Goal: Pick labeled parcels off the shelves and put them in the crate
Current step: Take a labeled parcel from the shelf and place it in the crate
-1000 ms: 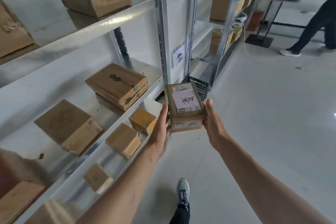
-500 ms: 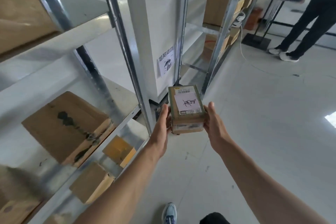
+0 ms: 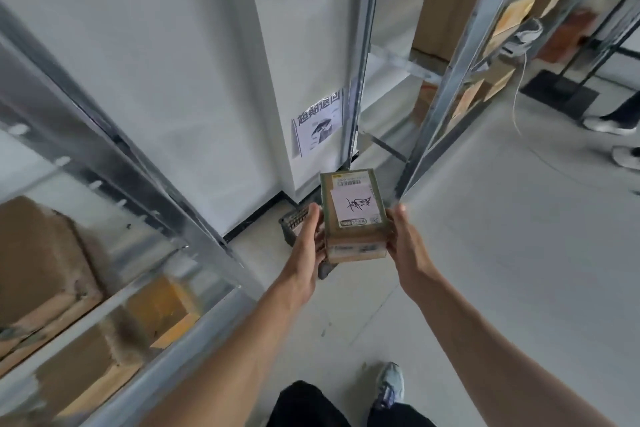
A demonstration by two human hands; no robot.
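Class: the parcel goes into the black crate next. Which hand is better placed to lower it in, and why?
Left, probably: the left hand holds the parcel on the side over the crate; the right hand grips the far side.

Two bare hands are showing, the left hand [image 3: 304, 246] and the right hand [image 3: 408, 243], sharing one labeled parcel [image 3: 353, 215]. One black crate [image 3: 294, 225] is peeking out behind it. One printed notice [image 3: 320, 123] is hanging on the white pillar. Blurred cardboard boxes are lying on the left shelf [image 3: 114, 308], roughly three. One blue sneaker [image 3: 389, 385] is showing below.
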